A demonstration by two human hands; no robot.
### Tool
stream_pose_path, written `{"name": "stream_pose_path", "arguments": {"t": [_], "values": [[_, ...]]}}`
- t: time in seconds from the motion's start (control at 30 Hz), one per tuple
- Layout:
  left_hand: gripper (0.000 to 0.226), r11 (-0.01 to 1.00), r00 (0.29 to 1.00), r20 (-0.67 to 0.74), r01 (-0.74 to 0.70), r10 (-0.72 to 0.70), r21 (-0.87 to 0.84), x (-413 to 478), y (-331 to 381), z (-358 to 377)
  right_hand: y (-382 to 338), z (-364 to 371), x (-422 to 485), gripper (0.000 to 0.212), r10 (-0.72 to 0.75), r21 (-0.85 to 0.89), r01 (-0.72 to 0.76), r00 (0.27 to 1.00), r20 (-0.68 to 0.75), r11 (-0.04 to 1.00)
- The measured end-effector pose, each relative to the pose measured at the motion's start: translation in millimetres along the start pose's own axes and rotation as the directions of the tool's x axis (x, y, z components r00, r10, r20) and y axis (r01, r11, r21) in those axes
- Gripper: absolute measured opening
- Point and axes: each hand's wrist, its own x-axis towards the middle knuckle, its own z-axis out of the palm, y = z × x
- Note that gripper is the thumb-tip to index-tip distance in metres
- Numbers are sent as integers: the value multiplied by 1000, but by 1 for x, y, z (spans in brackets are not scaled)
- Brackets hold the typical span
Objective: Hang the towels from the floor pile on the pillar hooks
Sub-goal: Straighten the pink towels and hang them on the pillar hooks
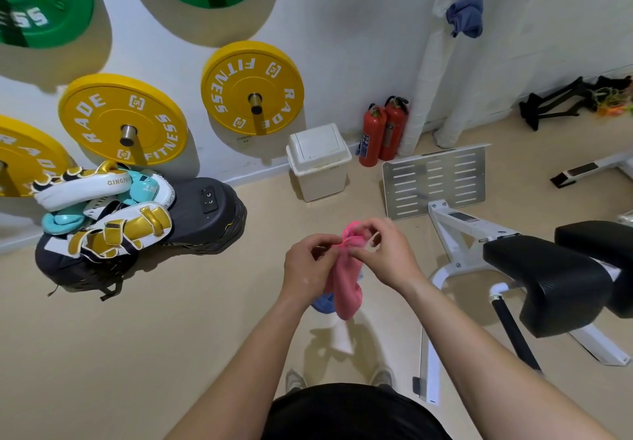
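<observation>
L hand [310, 263] & R hand [385, 254] pinch the towel [347, 289] top w/ curled fingers [356, 252]; it looks soft & light, so grip that bunched edge.

Beige floor [102, 354] meets a white wall [342, 28] hung with yellow and green weight plates [252, 87].

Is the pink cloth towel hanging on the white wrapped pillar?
No, the left hand and right hand pinch the pink cloth towel, far from the white wrapped pillar.
</observation>
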Motion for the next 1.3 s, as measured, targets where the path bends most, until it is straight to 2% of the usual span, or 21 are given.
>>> {"name": "stream_pose_path", "arguments": {"t": [0.07,0.1,0.2,0.33,0.43,0.5,0.6,0.67,0.77,0.93,1.03,1.2,1.3], "values": [[18,998,1000,23,-21,20,53,2,0,-3,10,-9,4,41,-23,-182,39,995,94,983],[19,997,999,37,-33,30,72,2,1,-5,15,-12,6,40,-13,-231,47,989,149,972],[21,993,997,48,-65,60,102,5,0,-11,24,-14,11,20,-11,-330,88,974,227,940],[25,973,992,-38,-108,118,204,10,-13,-25,27,-21,14,22,-13,-323,87,974,224,942],[23,873,971,-49,-189,235,450,18,-33,-35,10,-24,17,13,-50,-293,131,962,268,947],[21,825,960,-56,-206,276,526,23,-41,-37,-8,-23,20,9,-101,-245,180,947,304,953],[18,867,950,-148,-180,277,465,31,-32,-37,-23,-23,28,24,-146,-219,205,955,259,954],[18,887,949,-150,-195,279,418,34,-22,-36,-21,-29,35,35,-103,-294,180,960,260,939],[19,913,965,-66,-216,254,345,35,-11,-32,-22,-38,42,15,-65,-414,207,941,332,886],[16,927,953,-54,-276,298,255,35,7,-32,-41,-51,42,8,-123,-322,223,945,302,920],[14,923,941,4,-332,338,192,36,31,-32,-55,-60,45,13,-93,-282,193,939,332,940],[15,883,913,36,-403,407,241,42,58,-36,-84,-70,48,36,-54,-282,211,877,477,936],[19,859,886,44,-460,462,225,42,67,-39,-100,-64,52,24,-163,-352,357,864,476,865]]}}
